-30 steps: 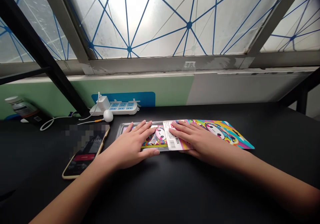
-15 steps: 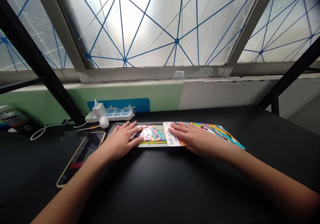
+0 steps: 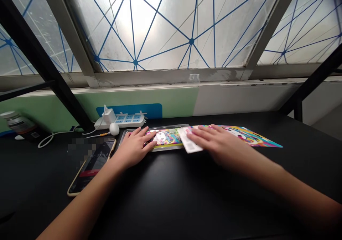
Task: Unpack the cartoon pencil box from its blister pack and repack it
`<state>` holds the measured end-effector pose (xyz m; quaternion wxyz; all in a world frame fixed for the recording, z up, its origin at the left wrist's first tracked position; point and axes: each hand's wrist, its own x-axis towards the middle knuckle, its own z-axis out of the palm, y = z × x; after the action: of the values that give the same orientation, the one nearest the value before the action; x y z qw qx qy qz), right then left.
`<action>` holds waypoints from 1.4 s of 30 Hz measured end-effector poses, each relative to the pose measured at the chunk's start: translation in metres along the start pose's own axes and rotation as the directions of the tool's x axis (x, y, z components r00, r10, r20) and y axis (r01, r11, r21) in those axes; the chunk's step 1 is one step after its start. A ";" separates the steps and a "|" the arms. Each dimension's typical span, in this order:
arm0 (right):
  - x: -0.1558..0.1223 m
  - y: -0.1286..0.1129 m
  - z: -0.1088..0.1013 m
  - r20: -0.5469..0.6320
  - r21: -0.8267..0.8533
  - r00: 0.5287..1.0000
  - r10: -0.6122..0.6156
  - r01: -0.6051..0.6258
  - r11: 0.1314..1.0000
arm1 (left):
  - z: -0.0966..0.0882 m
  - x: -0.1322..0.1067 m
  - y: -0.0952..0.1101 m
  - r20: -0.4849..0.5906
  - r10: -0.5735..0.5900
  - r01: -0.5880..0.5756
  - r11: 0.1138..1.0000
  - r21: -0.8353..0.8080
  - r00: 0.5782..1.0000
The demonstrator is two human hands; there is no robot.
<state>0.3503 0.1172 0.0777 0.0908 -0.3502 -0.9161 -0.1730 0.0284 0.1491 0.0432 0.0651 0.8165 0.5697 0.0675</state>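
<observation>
My left hand lies with fingers spread over a shallow clear plastic tray. Inside the tray is a brightly printed packet with a cartoon face, partly under my fingers. My right hand rests with fingers stretched out on a long colourful printed card. The card's white end with printing overlaps the tray's right part. My right thumb is hidden, and so is the middle of the card beneath the hand.
A phone lies by my left forearm. Behind it are a white power strip with a plug and cables, and a round white object. A bottle stands far left. Black frame bars slant at both sides before the window.
The printed card has slid right and turned under my right hand, its far end swinging away from me. More of the tray's right part shows. My left hand stays on the tray.
</observation>
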 end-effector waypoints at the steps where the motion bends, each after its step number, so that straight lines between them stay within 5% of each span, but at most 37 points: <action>1: 0.000 -0.020 -0.002 -0.037 -0.014 0.997 -0.061 0.060 0.998 | 0.000 0.000 0.003 -0.009 0.001 -0.001 1.000 0.010 1.000; 5: -0.008 -0.106 0.006 -0.188 0.021 0.918 -0.349 0.359 0.933 | -0.002 -0.003 0.016 -0.029 0.031 -0.030 0.999 0.036 0.999; 9: -0.005 -0.148 0.031 -0.254 0.009 0.879 -0.403 0.419 0.908 | -0.002 -0.006 0.020 -0.038 0.064 -0.063 0.997 0.037 0.997; 16: 0.039 -0.129 0.045 -0.035 0.474 0.967 -0.252 0.238 0.848 | 0.006 -0.005 0.020 -0.073 0.107 -0.103 0.993 0.063 0.992; 23: 0.041 -0.122 0.038 0.152 0.671 0.971 -0.182 0.034 0.740 | 0.009 -0.003 0.026 -0.037 0.176 -0.173 0.982 0.078 0.984; 42: 0.049 -0.120 0.051 -0.021 0.594 0.990 -0.143 0.127 0.795 | 0.008 -0.008 0.018 -0.074 0.192 -0.186 0.980 0.072 0.979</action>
<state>0.2309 0.0828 0.0140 0.1717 -0.2403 -0.9478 0.1203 0.0438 0.1351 0.0382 0.0089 0.8653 0.4935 0.0879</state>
